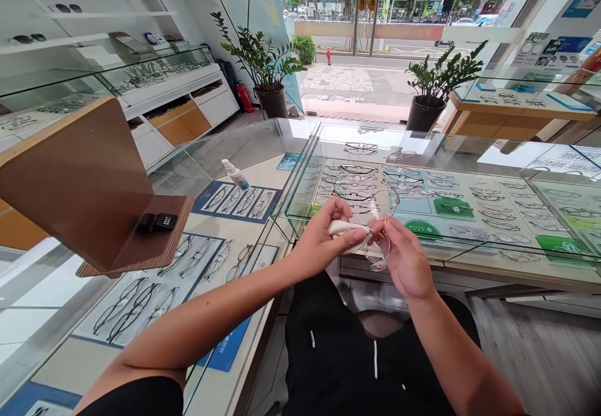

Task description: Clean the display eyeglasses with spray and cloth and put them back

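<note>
Black sleeve [136, 397] leads to the left hand [322, 234], closed around a white cloth [340, 228] against thin glasses [379, 254], seemingly wiping; the right hand [413, 263] pinches their frame near the counter [460, 270]. Shifting grip calls for light fingertips.

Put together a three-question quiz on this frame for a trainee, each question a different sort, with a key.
1. True or false: the right hand holds the thin-framed glasses.
2. What does the left hand hold? A) a spray bottle; B) a white cloth; C) a black case.
3. Fill in: the two dark pots near the storefront each hold a green ____.

Key: 1 true; 2 B; 3 plant.
</note>
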Motion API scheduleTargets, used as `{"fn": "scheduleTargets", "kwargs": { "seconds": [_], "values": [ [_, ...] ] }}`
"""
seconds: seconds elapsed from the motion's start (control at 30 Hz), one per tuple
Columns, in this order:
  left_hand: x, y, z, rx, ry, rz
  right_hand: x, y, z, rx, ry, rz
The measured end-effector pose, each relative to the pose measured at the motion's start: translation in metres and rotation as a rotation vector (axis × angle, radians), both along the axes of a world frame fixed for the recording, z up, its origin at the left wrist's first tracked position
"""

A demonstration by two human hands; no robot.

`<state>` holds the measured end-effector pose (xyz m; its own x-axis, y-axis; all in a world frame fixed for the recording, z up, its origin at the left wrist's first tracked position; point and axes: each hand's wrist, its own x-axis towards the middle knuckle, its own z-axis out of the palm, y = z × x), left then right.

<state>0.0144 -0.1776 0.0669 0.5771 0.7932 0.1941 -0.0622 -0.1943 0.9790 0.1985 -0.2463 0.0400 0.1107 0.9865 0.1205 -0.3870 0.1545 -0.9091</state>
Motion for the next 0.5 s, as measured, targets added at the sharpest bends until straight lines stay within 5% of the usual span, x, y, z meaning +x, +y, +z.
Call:
{"fn": "scheduleTargets", "kwargs": {
  "seconds": [0.13,0.33,0.5],
  "values": [
    [0.005,-0.004,-0.009,-0.058,0.071,-0.090,-0.004,-0.003,-0.002,-0.005,-0.033,-0.014],
    [0.004,0.000,-0.008,-0.109,0.070,0.008,-0.012,-0.003,-0.007,-0.031,-0.105,0.001],
    [0.004,-0.004,-0.009,-0.149,0.101,-0.126,-0.009,-0.001,-0.006,-0.045,-0.101,-0.038]
  ]
}}
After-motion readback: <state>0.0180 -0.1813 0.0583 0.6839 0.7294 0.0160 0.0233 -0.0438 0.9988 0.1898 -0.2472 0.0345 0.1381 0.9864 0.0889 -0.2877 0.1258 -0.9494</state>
